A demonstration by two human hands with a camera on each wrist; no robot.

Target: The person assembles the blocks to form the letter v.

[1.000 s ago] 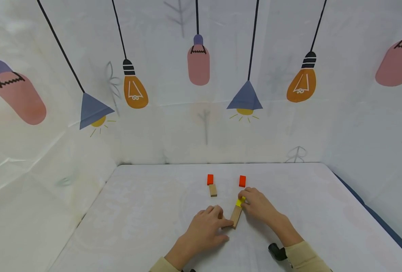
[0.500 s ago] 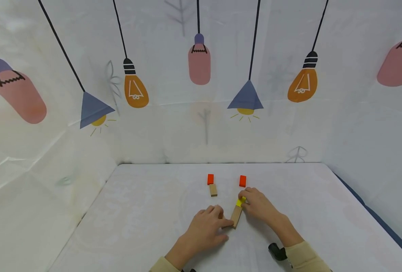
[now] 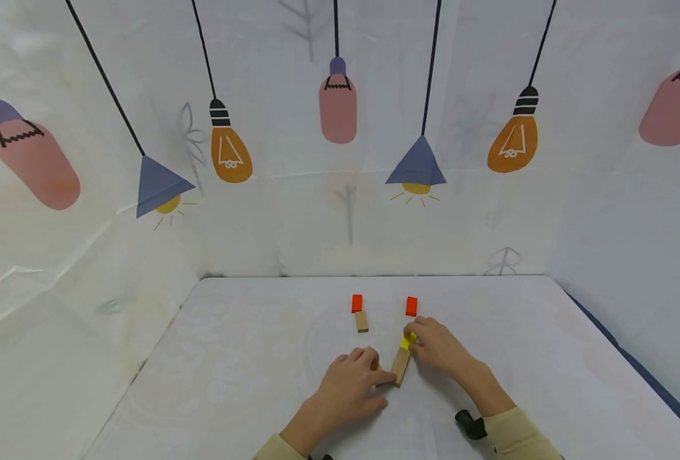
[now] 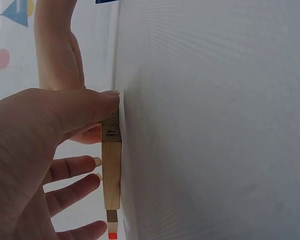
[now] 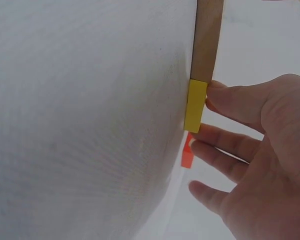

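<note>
The right hand [image 3: 436, 346] is pinching a yellow block [image 5: 195, 106], already meeting the far end of a long plank [image 3: 401, 364]; the left hand [image 3: 347, 384] is touching its near end, grip unclear. Two red blocks [image 3: 411, 306] and a short plank [image 3: 362, 322] are lying farther off, unadded.

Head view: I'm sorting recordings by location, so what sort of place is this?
Probably an indoor recording corner, though the room beyond isn't shown: a white table set against a pale, creased sheet printed with hanging lamps, with wooden blocks on it.
</note>
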